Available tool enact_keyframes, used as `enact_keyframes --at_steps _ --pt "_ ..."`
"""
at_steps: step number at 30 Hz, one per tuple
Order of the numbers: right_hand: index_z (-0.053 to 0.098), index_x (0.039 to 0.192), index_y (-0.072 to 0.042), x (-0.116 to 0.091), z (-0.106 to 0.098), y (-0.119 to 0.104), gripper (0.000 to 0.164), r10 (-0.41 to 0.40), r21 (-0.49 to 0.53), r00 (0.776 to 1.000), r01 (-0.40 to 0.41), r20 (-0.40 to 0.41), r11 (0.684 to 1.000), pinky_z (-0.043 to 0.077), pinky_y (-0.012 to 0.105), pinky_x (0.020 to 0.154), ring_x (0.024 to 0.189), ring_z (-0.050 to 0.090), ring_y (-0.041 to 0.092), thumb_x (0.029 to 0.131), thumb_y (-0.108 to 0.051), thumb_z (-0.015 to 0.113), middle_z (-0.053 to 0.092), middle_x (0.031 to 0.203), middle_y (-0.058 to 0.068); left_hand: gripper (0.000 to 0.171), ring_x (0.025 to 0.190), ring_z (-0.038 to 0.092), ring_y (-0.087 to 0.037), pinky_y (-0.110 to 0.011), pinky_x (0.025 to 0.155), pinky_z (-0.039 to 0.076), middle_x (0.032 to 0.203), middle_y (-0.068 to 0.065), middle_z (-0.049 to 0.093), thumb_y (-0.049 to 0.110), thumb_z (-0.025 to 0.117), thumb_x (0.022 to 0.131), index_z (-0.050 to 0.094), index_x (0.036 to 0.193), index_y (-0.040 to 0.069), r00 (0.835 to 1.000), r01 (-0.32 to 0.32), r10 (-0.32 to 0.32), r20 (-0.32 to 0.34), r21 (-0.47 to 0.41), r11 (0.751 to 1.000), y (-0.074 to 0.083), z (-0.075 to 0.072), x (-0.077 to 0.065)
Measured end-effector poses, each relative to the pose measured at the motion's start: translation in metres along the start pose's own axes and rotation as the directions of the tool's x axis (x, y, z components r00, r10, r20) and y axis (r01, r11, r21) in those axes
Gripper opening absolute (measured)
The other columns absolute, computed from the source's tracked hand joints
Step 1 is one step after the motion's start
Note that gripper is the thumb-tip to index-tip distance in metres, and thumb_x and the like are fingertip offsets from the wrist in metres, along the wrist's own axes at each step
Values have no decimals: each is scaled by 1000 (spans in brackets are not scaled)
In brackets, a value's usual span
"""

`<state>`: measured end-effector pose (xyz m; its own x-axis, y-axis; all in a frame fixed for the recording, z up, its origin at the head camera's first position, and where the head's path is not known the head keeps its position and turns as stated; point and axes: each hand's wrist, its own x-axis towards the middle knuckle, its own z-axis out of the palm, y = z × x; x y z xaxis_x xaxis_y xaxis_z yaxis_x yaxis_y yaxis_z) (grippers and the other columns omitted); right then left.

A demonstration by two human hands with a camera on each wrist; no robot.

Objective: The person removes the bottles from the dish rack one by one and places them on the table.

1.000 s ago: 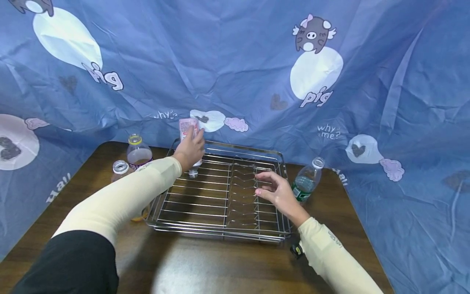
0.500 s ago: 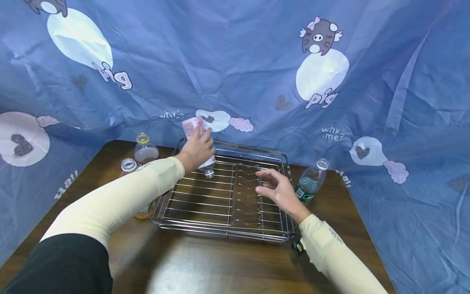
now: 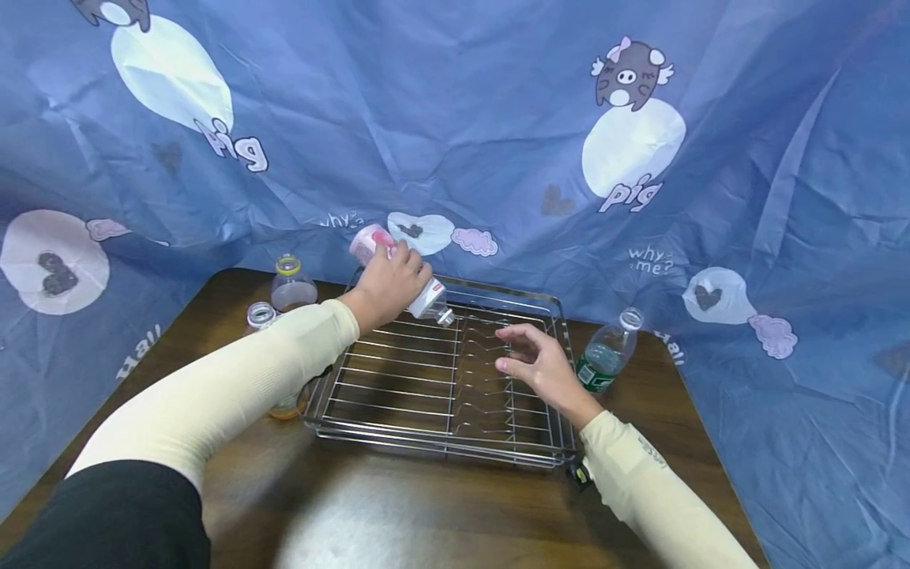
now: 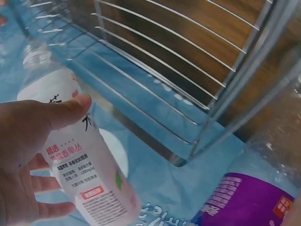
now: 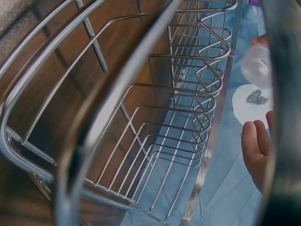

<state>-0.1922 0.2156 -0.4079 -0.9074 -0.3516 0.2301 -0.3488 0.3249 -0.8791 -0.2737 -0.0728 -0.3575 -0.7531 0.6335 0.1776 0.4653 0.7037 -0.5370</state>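
My left hand (image 3: 394, 284) grips a clear plastic bottle with a pink and white label (image 3: 429, 300) around its middle. The bottle is tilted, its neck pointing down and right above the wire dish rack (image 3: 441, 442) and its pink base raised up and left. In the left wrist view, my thumb lies across the label of the bottle (image 4: 89, 165). My right hand (image 3: 540, 367) hovers over the rack's right side, thumb and fingers loosely curved apart with nothing between them. Wavy wire dividers (image 3: 472, 387) run beneath its fingertips.
Left of the rack stand a yellow-ringed bottle (image 3: 293, 295), another bottle (image 3: 260, 314) partly behind my sleeve, and something amber-bottomed (image 3: 287, 408). A green-labelled bottle (image 3: 600, 365) stands right. A small black-and-yellow object (image 3: 579, 474) lies by the rack's front right corner. Blue cloth (image 3: 455, 118) hangs behind.
The bottle in my left hand has moved right over the rack and turned from neck straight down to a slant with its neck toward the right. My right hand stays nearly still.
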Motion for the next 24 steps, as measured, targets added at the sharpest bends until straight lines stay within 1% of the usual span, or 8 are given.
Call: enact_keyframes --at_steps 3,7,10,15,18,24 --pt "58 130 7 1 1 -3 46 4 -7 1000 -4 -1 1000 46 55 105 127 53 42 89 -1 75 58 134 26 42 111 54 -37 -58 90 50 116 -20 60 13 70 88 57 127 2 999 27 -29 -30 -53 998 1 -6 0" --pt "56 129 13 2 2 -7 46 -3 -15 1000 3 1 1000 44 60 105 126 51 47 88 4 73 56 133 32 44 105 56 -36 -54 83 53 113 -20 61 15 69 88 57 128 1 998 38 -43 -53 -89 995 2 -12 -1" --pt "55 129 15 3 3 -9 46 -2 -16 1000 2 4 1000 43 62 105 126 51 47 88 5 73 55 133 33 55 104 58 -36 -50 78 55 113 -20 61 25 75 87 56 132 0 997 46 -54 -57 -125 991 3 -15 -4" --pt "57 129 10 1 4 -7 46 -7 -14 1000 6 -7 1000 44 58 105 125 53 43 87 3 74 57 134 29 75 102 60 -36 -48 70 58 110 -20 62 45 83 79 55 130 -2 993 52 -73 -91 -210 976 5 -18 -10" --pt "59 128 7 1 5 -5 45 -14 -13 1000 14 -11 1000 46 56 105 124 54 40 87 1 76 58 133 27 77 101 61 -35 -47 69 59 109 -19 62 49 84 78 55 129 -2 991 52 -83 -109 -265 963 7 -22 -13" --pt "60 126 5 3 7 -4 45 -38 11 999 38 -14 999 44 60 104 125 54 43 85 -1 78 60 131 25 79 104 60 -33 -45 78 59 112 -17 61 52 82 80 53 130 -2 988 43 -93 -122 -360 932 10 -29 -16"
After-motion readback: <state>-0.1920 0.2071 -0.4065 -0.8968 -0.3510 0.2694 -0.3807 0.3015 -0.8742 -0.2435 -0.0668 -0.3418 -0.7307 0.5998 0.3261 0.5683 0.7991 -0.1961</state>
